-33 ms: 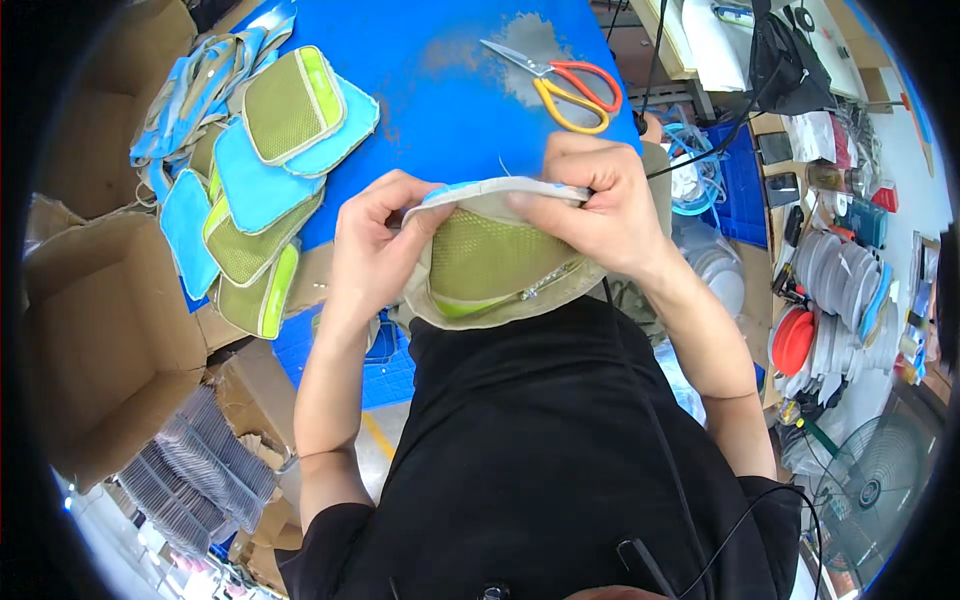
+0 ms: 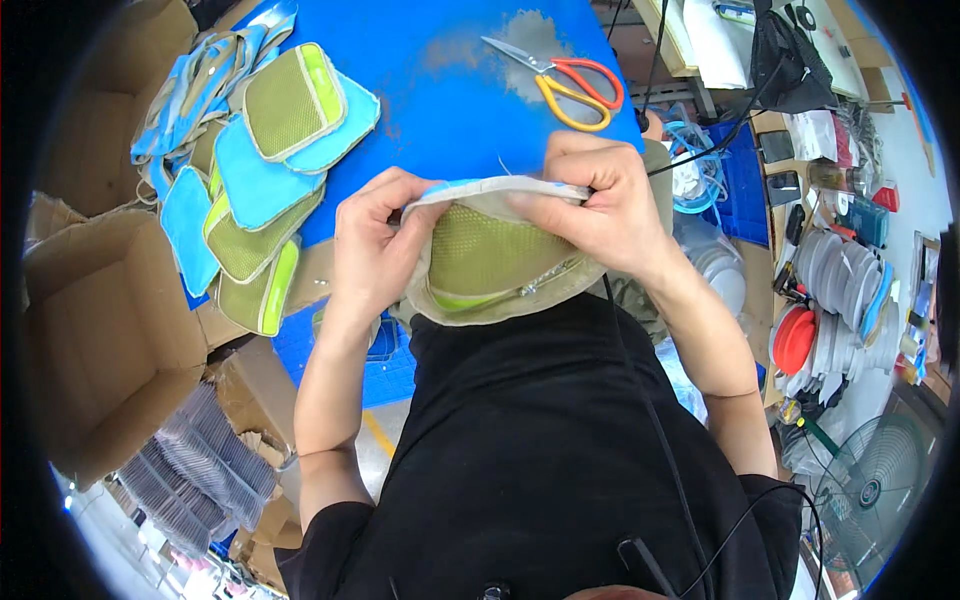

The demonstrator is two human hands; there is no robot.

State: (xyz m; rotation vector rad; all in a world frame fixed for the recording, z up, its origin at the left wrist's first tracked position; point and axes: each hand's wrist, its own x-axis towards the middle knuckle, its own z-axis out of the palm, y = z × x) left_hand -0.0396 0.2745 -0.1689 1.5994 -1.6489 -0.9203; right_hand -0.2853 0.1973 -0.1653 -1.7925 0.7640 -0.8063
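Observation:
Both my hands pinch the upper rim of a small fabric pouch held just in front of my black shirt. The pouch (image 2: pixel 490 255) has olive-green mesh, a beige edge, a bit of blue along the top and a lime strip low inside. My left hand (image 2: pixel 380 240) closes thumb against fingers on the rim's left part. On the right part, my right hand (image 2: pixel 615 205) grips the edge, its thumb lying along the near side. A loose thread rises above the rim. Beyond the hands, scissors (image 2: pixel 545 68) with red and yellow handles lie on the blue table (image 2: pixel 420 110).
Left on the table is a pile of olive mesh and blue panels (image 2: pixel 255 185), beside bundled blue-and-beige strips (image 2: pixel 205 90). Open cardboard boxes (image 2: pixel 110 340) stand further left. At right are a cluttered shelf with stacked discs (image 2: pixel 835 275) and a fan (image 2: pixel 870 490). Cables hang nearby.

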